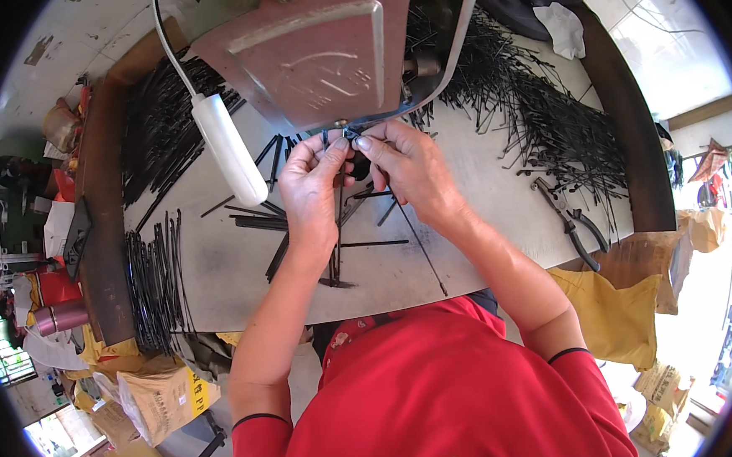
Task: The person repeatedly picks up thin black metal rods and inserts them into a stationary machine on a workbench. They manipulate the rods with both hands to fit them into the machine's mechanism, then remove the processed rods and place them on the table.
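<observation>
Both hands meet just under the front of a reddish-brown machine head (pixel 314 60), fingertips close together. My left hand (pixel 314 177) is closed in a pinch on a thin dark metal rod (pixel 339 230), which hangs down toward the table's near side. My right hand (pixel 412 165) is also closed, thumb against fingers. From beneath it a long thin black rod (pixel 420 246) slants toward the near edge. The fingers and the machine head partly hide where the rod ends meet. Several short black strips (pixel 261 221) lie loose by my left wrist.
A white lamp tube (pixel 229 149) hangs left of the machine. Piles of black rods lie at the far left (pixel 158 124) and far right (pixel 557 125); another bundle (pixel 158 275) is near left. Black-handled pliers (pixel 568 223) rest at right. Raised brown edging (pixel 636 128) borders the table.
</observation>
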Demonstrator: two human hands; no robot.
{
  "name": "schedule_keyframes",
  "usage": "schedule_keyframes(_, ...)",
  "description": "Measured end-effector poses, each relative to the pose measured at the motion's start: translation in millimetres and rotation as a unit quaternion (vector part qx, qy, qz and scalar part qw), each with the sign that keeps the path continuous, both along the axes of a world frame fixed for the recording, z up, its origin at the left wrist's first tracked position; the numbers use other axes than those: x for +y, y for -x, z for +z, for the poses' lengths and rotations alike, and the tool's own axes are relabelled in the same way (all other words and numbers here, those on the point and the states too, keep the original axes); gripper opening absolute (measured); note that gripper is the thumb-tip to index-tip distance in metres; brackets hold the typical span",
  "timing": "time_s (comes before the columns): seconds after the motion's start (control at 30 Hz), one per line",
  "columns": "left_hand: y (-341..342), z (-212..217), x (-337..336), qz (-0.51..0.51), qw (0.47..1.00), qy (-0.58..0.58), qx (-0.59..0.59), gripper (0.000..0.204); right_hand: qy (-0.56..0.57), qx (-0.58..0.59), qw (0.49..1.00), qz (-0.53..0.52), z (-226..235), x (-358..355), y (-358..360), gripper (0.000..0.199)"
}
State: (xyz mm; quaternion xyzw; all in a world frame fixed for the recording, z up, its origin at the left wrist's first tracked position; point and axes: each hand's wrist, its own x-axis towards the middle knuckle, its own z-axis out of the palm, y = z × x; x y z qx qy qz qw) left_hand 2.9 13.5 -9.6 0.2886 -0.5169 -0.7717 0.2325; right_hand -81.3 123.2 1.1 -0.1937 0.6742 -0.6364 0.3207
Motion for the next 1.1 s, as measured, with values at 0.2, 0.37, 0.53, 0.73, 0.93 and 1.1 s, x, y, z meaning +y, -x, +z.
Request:
schedule_keyframes(0.2,0.1,-0.2,0.7,0.003,1.000,-0.018,0.005,0.018,0.010,-0.009,1.000,-0.020,-7.8,-3.6,-0.8,0.021)
schedule_keyframes(0.37,-0.4,-1.0,0.1,0.000,1.000,-0.027,0.012,0.018,0.014,-0.010,1.000,-0.017,-3.6,-5.1,-2.6,0.020)
schedule_keyframes(0.53,-0.6,0.8,0.2,-0.007,0.999,-0.028,0.015,0.018,0.028,-0.026,0.999,-0.015,-4.9,-5.4,-2.8,0.020)
schedule_keyframes(0.73,1.0,0.0,2.0,-0.004,0.999,-0.044,0.017,0.017,0.045,-0.043,0.998,-0.021,-3.8,-4.1,-3.4,0.020)
schedule_keyframes(0.93,2.1,-0.1,2.9,0.005,0.998,-0.048,0.027,0.017,0.066,-0.075,0.995,-0.016,-4.5,-3.9,-2.9,0.020)
schedule_keyframes(1.1,3.1,1.2,5.9,0.018,0.998,-0.055,0.036,0.017,0.101,-0.092,0.990,-0.020,-5.7,-4.5,-4.5,0.021)
